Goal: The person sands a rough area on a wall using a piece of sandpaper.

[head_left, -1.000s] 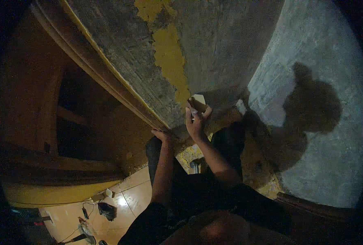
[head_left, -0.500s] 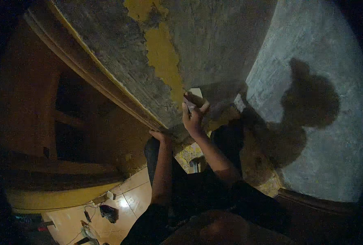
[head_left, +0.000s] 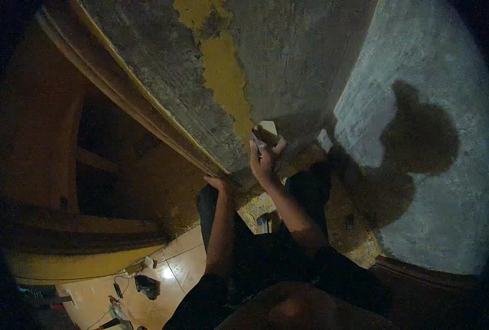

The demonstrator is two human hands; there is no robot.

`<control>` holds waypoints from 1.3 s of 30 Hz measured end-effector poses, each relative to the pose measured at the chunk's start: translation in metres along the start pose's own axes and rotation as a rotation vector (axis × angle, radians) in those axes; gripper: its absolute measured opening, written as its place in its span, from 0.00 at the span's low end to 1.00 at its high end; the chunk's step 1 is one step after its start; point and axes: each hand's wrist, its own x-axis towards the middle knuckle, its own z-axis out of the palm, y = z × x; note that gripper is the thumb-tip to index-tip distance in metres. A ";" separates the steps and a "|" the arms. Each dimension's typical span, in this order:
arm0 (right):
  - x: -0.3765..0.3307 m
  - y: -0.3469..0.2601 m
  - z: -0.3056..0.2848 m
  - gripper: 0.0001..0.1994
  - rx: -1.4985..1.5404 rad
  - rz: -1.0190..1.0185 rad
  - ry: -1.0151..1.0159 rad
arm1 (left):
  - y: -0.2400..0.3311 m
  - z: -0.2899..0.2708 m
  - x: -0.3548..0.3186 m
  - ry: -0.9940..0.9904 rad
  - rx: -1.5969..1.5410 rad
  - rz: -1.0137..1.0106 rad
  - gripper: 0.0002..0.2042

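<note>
My right hand (head_left: pixel 264 161) is closed around a scraper (head_left: pixel 267 131) with a pale, broad blade, held close to the wall. Beside the blade runs a ragged yellow strip (head_left: pixel 224 71) between two areas of rough grey coating (head_left: pixel 294 55). My left hand (head_left: pixel 217 182) lies on my left knee by the lower end of the wooden frame (head_left: pixel 145 103). Its fingers look stretched out and hold nothing; dim light hides their detail.
At the right, a pale grey-blue wall (head_left: pixel 442 220) carries my shadow. Dark wooden shelving (head_left: pixel 98 159) stands left. On the tiled floor (head_left: pixel 181 247) lie a black bag-like item (head_left: pixel 147 286) and cords. A small tool-like object (head_left: pixel 263 224) is between my legs.
The scraper has tilted, so more of its pale blade face shows. My right hand stays close to the same spot on the wall, and the whole view has shifted slightly.
</note>
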 end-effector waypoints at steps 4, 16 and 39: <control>0.039 -0.084 0.010 0.11 0.045 -0.033 0.035 | 0.053 -0.031 0.063 0.074 -0.615 -0.309 0.35; 0.006 -0.083 0.013 0.13 -0.181 -0.172 -0.061 | 0.135 -0.010 0.020 0.203 -0.556 -0.371 0.31; -0.039 -0.008 -0.056 0.22 -0.326 0.515 -0.670 | 0.129 -0.016 -0.010 0.065 -0.438 -0.481 0.33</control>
